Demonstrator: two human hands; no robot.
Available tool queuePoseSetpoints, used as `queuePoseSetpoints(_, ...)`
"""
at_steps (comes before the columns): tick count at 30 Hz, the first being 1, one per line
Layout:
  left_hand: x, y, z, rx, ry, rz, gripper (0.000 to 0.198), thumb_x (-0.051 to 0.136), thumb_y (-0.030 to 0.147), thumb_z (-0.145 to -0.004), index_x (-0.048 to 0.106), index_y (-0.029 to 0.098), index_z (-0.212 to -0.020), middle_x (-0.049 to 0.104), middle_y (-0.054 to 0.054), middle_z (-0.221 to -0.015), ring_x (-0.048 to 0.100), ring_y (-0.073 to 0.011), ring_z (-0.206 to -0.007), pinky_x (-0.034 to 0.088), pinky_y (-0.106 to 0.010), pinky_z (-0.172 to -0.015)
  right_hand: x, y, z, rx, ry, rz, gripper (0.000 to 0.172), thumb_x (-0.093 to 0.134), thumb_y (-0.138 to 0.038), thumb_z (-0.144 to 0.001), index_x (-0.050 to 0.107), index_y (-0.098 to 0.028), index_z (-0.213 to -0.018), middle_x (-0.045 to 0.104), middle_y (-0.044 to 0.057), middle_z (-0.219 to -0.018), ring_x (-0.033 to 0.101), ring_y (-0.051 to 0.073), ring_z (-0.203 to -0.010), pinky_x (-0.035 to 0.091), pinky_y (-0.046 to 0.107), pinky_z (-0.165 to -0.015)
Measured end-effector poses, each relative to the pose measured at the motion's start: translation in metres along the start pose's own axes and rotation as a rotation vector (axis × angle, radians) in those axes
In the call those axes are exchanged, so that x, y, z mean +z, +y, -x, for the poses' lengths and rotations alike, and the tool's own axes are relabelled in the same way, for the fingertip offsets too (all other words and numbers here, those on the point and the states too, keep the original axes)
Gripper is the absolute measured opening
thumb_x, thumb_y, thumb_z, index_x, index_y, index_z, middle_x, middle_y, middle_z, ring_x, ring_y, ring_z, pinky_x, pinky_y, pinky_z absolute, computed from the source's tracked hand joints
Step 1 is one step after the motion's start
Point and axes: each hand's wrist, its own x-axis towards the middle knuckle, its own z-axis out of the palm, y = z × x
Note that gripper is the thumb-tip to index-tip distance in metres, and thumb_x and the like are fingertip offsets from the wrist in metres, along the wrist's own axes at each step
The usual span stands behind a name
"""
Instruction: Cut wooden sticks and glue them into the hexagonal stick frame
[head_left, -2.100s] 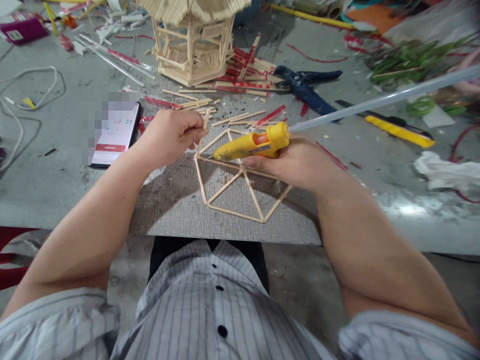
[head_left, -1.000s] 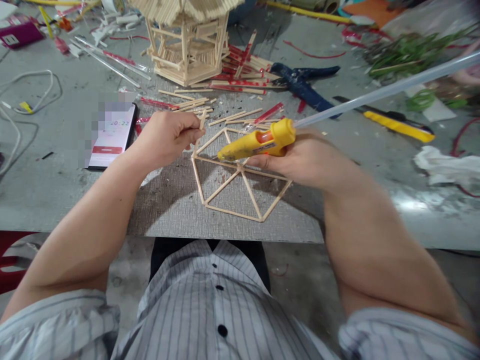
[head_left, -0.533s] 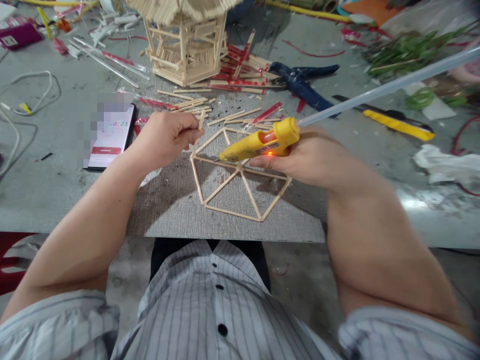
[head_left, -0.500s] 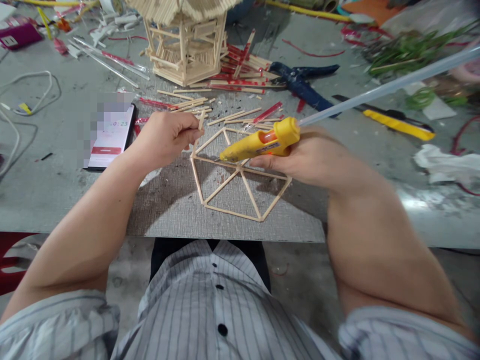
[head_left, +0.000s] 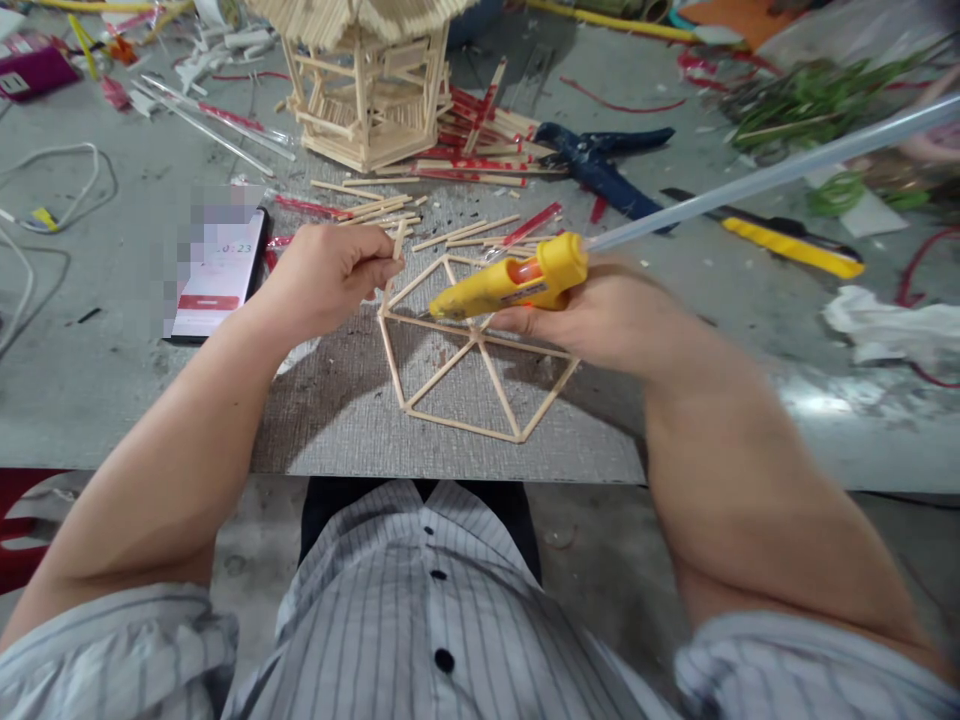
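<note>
A flat hexagonal frame of thin wooden sticks (head_left: 420, 388) with spokes to its middle lies on a grey textured mat (head_left: 337, 420). My right hand (head_left: 600, 320) is closed round a yellow glue gun (head_left: 510, 285), whose nozzle points left over the frame's upper left edge. A long clear glue stick (head_left: 765, 175) juts from the gun's back toward the upper right. My left hand (head_left: 330, 275) is closed in a pinch on a short wooden stick (head_left: 397, 243), held upright just left of the frame's top corner.
A wooden stick gazebo model (head_left: 367, 85) stands at the back. Loose sticks (head_left: 465, 235) and red-wrapped sticks lie behind the frame. A phone (head_left: 217, 275) lies to the left, white cables further left. Blue pliers (head_left: 600, 165), a yellow knife (head_left: 787, 250) and crumpled tissue (head_left: 892, 335) lie right.
The glue gun rose slightly off the frame and its nozzle stayed over the upper left edge; a red light on it glowed briefly. My left hand kept the stick still.
</note>
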Motion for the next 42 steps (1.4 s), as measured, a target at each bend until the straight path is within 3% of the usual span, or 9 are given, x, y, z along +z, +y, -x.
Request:
queuePoseSetpoints(8,0.002,-0.001,-0.001,0.07,0.035,-0.032,0.02,0.053,0.03,-0.087,0.066,0.023,-0.073,0.068,-0.002,-0.072,0.064,-0.0167,-0.075,0.046,-0.027,-0.07,-0.031,0.029,0.014,0.094,-0.036,0.053,0.04,0.067,-0.064,-0.069,0.073,-0.029,-0.086,0.073,0.002,-0.085,0.068,0.031,-0.08,0.054,0.048,-0.078)
queuePoseSetpoints(11,0.003,-0.001,0.0,0.061,0.043,-0.051,0.021,0.053,0.031,-0.088,0.068,0.023,-0.076,0.067,0.0,-0.07,0.062,-0.0149,-0.072,0.046,-0.025,-0.069,-0.029,0.04,0.019,0.055,-0.053,-0.085,0.043,0.067,-0.067,-0.067,0.073,-0.031,-0.089,0.073,0.0,-0.086,0.069,0.029,-0.082,0.056,0.044,-0.075)
queuePoseSetpoints(15,0.003,0.0,0.001,0.078,0.031,-0.057,0.022,0.054,0.026,-0.091,0.068,0.015,-0.08,0.066,-0.001,-0.072,0.058,-0.0107,-0.071,0.043,-0.022,-0.066,-0.023,0.045,0.023,0.058,-0.031,-0.209,0.044,0.073,-0.064,-0.063,0.075,-0.03,-0.091,0.075,0.0,-0.093,0.069,0.028,-0.086,0.056,0.044,-0.081)
queuePoseSetpoints(21,0.004,-0.002,-0.001,0.126,0.046,-0.066,0.021,0.057,0.021,-0.091,0.068,0.011,-0.077,0.064,0.0,-0.07,0.056,-0.0083,-0.068,0.041,-0.02,-0.064,-0.026,0.044,0.024,0.113,-0.015,-0.116,0.045,0.073,-0.065,-0.059,0.074,-0.026,-0.08,0.074,0.002,-0.082,0.066,0.024,-0.072,0.055,0.042,-0.071)
queuePoseSetpoints(31,0.009,-0.006,-0.001,0.211,0.079,-0.119,0.021,0.053,0.022,-0.09,0.069,0.013,-0.08,0.061,0.002,-0.065,0.052,-0.0077,-0.061,0.037,-0.021,-0.06,-0.025,0.045,0.025,0.074,0.004,-0.042,0.036,0.075,-0.064,-0.063,0.075,-0.032,-0.081,0.075,-0.001,-0.083,0.07,0.031,-0.077,0.057,0.046,-0.07)
queuePoseSetpoints(35,0.011,-0.006,0.0,0.276,0.106,-0.119,0.025,0.051,0.025,-0.091,0.071,0.012,-0.084,0.065,0.0,-0.07,0.056,-0.0084,-0.063,0.039,-0.021,-0.061,-0.024,0.048,0.025,0.032,0.021,-0.052,0.036,0.074,-0.065,-0.064,0.074,-0.031,-0.078,0.075,-0.001,-0.079,0.07,0.029,-0.072,0.056,0.044,-0.064)
queuePoseSetpoints(42,0.011,-0.003,0.002,0.362,0.134,-0.212,0.028,0.048,0.029,-0.096,0.072,0.014,-0.091,0.071,-0.002,-0.079,0.064,-0.0111,-0.072,0.044,-0.021,-0.064,-0.024,0.051,0.025,0.014,0.014,-0.087,0.032,0.074,-0.059,-0.069,0.076,-0.033,-0.088,0.075,-0.001,-0.086,0.071,0.029,-0.081,0.057,0.045,-0.071)
